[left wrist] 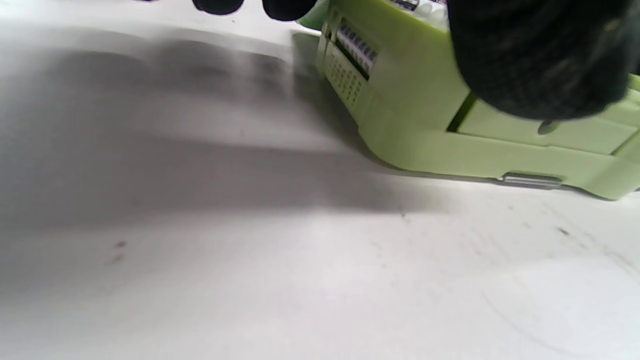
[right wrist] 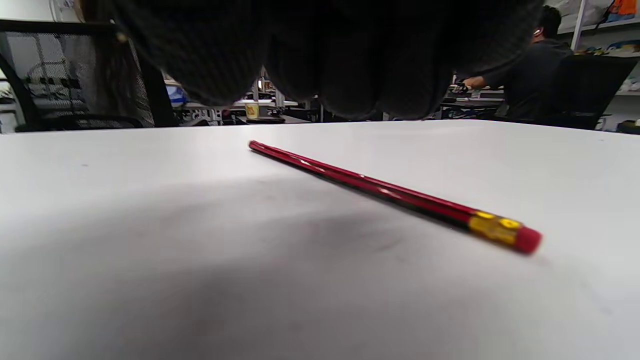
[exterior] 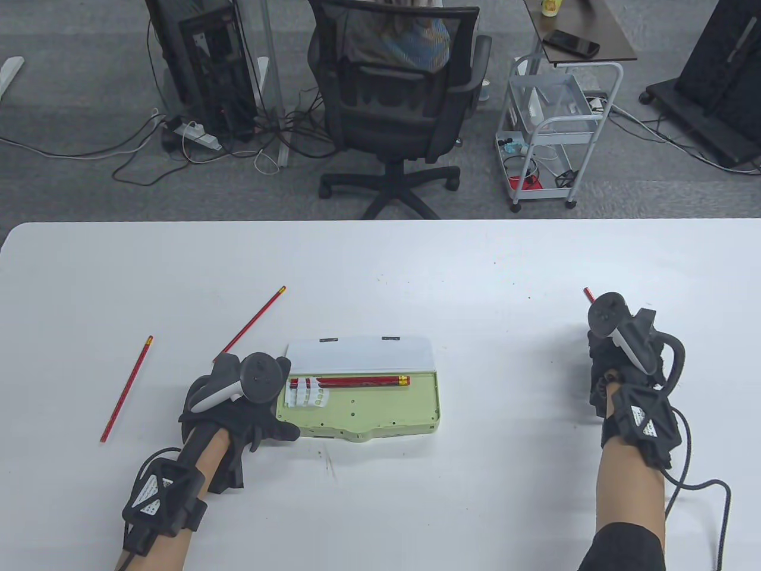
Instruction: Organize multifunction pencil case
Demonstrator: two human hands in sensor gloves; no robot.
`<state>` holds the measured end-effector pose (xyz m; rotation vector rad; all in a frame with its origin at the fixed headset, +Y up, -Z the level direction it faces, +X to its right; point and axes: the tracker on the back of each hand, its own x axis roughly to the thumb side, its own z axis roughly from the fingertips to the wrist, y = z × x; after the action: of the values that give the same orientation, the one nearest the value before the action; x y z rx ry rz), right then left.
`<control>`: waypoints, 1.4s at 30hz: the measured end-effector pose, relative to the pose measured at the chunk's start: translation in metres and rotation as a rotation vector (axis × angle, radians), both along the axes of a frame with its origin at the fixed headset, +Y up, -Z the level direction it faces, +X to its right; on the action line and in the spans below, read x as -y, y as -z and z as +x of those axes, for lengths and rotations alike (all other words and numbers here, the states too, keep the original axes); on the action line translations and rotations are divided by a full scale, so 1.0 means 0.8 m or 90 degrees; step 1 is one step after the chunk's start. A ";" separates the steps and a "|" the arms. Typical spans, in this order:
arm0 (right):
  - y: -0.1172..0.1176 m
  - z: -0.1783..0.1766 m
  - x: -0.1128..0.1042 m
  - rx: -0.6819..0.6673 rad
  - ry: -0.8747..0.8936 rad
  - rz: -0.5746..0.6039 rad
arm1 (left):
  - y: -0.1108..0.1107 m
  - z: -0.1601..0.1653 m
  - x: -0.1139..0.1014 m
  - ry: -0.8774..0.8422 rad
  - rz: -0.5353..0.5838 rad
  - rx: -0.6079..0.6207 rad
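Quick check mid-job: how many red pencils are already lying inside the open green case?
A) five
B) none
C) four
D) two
D: in the table view two red pencils lie side by side along the back of the open pencil case, erasers to the right; the other pencils lie on the table, outside it.

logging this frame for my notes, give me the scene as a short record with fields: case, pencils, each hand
case: green pencil case lies open on the white table, lid raised at the back
pencils in case: two red pencils side by side
pencils loose: two left of the case; one under the right hand
left hand: rests at the case's left end, thumb against it
right hand: hovers over the loose pencil, not touching it
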<state>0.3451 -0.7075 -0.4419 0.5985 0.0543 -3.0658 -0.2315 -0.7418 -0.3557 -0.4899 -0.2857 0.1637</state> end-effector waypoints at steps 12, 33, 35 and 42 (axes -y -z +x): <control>0.020 0.023 0.023 0.061 -0.088 -0.086 | 0.000 -0.001 0.000 -0.005 -0.002 -0.001; 0.029 0.012 0.030 0.066 -0.154 -0.115 | 0.000 -0.001 0.000 -0.002 -0.002 -0.001; 0.032 0.008 0.030 0.057 -0.173 -0.121 | 0.000 -0.001 0.000 -0.003 -0.002 -0.001; 0.035 0.002 0.032 0.033 -0.206 -0.165 | 0.000 -0.001 0.001 -0.005 -0.003 -0.001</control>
<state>0.3467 -0.7334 -0.4700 0.5866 -0.2203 -2.6842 -0.2321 -0.7423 -0.3554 -0.4936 -0.2854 0.1730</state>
